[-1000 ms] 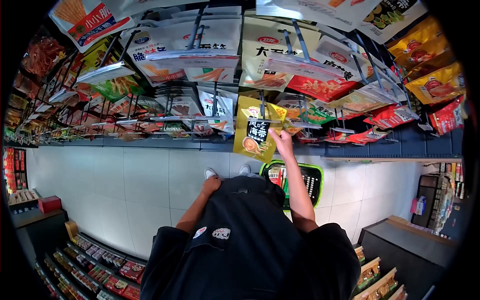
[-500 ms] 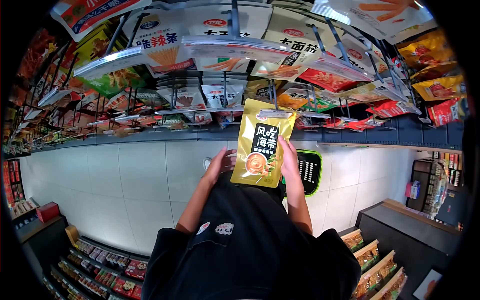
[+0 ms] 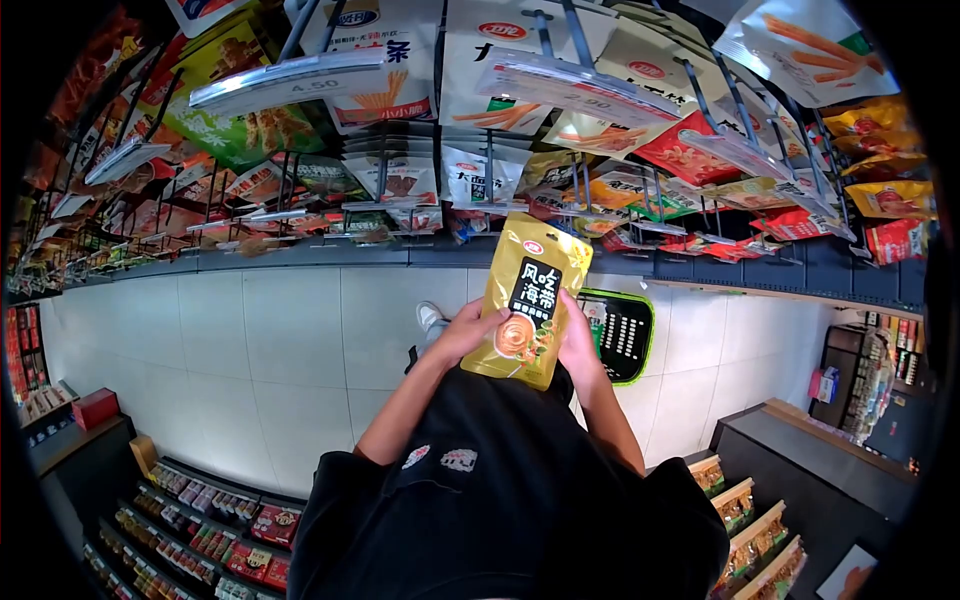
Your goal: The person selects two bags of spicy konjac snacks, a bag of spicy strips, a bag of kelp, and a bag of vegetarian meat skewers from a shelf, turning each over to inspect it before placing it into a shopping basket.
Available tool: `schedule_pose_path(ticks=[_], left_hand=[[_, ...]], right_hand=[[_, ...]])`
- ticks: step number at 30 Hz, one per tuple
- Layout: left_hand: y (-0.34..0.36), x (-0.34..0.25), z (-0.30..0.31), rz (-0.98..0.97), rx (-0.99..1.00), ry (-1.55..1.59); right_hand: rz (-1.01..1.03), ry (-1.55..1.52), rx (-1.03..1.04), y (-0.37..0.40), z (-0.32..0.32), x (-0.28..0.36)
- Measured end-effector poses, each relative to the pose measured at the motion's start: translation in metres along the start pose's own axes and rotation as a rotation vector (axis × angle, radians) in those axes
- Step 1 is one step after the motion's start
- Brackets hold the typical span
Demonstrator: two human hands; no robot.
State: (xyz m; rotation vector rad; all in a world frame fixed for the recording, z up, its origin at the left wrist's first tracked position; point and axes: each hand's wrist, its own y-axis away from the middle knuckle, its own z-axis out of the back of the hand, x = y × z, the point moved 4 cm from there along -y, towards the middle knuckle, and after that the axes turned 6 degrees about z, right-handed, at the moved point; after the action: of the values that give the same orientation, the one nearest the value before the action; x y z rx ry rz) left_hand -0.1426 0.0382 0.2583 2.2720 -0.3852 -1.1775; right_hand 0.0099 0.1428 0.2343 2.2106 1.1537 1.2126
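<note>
A gold snack pouch with a black label and a printed bowl is held in front of my body, tilted slightly to the right at its top. My left hand grips its left edge, with the thumb lying across the front. On the opposite edge, my right hand holds the pouch with the thumb at the front. The fingers behind the pouch are hidden. Just right of my right hand, a black shopping basket with a bright green rim is on the floor, partly covered by the hand and pouch.
A shelf rack with hanging snack bags and price tags runs across the front. Pale floor tiles lie below it. Display shelves stand behind at left, and tiered bins at right. A white shoe shows beside my left hand.
My left hand has moved right and taken hold of the pouch's left edge. The pouch has tilted clockwise and sits a little lower, away from the rack. A white shoe shows more fully.
</note>
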Motion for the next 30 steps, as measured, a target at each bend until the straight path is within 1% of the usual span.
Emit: schedule_pose_path(ticks=[4,6,8,10,12,14,16,18,19,21,23,24,26,27,28,30], left_hand=[[0.013,0.005,-0.005,0.028,0.051,-0.078],[0.016,0.015,-0.003,0.015,0.094,-0.088],[0.024,0.022,-0.004,0.003,0.126,-0.087],[0.029,0.026,-0.005,-0.011,0.174,-0.056],[0.043,0.01,-0.018,0.005,0.19,0.017],[0.053,-0.013,-0.033,-0.037,0.209,0.008],[0.056,-0.029,-0.042,-0.044,0.215,0.012],[0.057,-0.042,-0.049,-0.02,0.204,0.038],[0.06,-0.05,-0.054,-0.022,0.199,0.06],[0.069,-0.06,-0.064,-0.052,0.156,0.081],[0.071,-0.064,-0.075,-0.093,0.13,0.131],[0.073,-0.065,-0.083,-0.103,0.124,0.181],[0.076,-0.069,-0.097,-0.132,0.108,0.287],[0.079,-0.071,-0.103,-0.134,0.055,0.269],[0.08,-0.069,-0.104,-0.124,0.045,0.244],[0.08,-0.064,-0.107,-0.101,0.026,0.197]], right_hand=[[-0.006,-0.026,-0.027,0.028,-0.003,-0.01],[0.06,-0.025,-0.1,0.042,0.0,-0.015],[0.183,0.067,-0.251,0.056,0.008,-0.017],[0.252,0.122,-0.304,0.079,-0.01,-0.008],[0.345,0.168,-0.285,0.096,-0.031,0.005],[0.434,0.252,-0.282,0.103,-0.037,0.015],[0.479,0.265,-0.206,0.103,-0.049,0.03],[0.502,0.396,-0.073,0.109,-0.07,0.056],[0.492,0.363,-0.114,0.107,-0.073,0.066],[0.449,0.296,0.032,0.105,-0.073,0.084],[0.399,0.225,0.219,0.104,-0.064,0.1],[0.402,0.229,0.275,0.107,-0.061,0.107],[0.383,0.18,0.32,0.105,-0.045,0.112],[0.348,0.169,0.234,0.1,-0.033,0.109],[0.344,0.167,0.251,0.099,-0.028,0.108],[0.281,0.134,0.413,0.091,-0.019,0.105]])
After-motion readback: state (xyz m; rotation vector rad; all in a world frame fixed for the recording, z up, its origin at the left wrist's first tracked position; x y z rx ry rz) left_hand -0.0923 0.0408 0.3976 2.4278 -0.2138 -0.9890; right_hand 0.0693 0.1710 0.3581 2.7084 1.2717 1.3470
